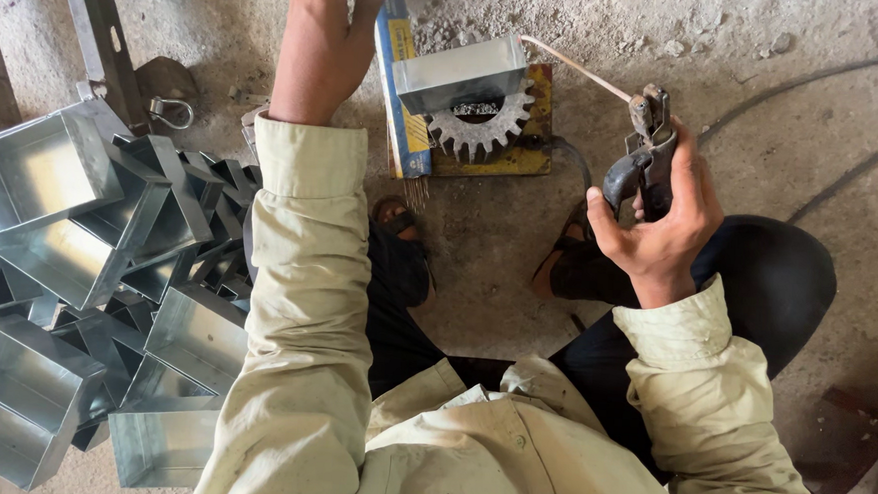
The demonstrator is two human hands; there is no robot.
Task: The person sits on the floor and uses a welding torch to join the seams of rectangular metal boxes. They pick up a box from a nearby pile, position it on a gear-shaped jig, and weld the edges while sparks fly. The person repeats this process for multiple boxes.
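Electrode holder, dark metal with a worn grip [644, 158], sits clamped in your right hand [661, 224], fingers wrapped tight around it. Thin welding rod [574, 68] runs from its head up-left, long axis slanted toward the open galvanised sheet-metal box [463, 73]. That box rests on a grey toothed gear [480, 129] over a yellow plate [534, 147] on the concrete floor [499, 240]. Your left hand [322, 40] reaches past the blue-and-yellow electrode packet [402, 85]; cannot tell its grip.
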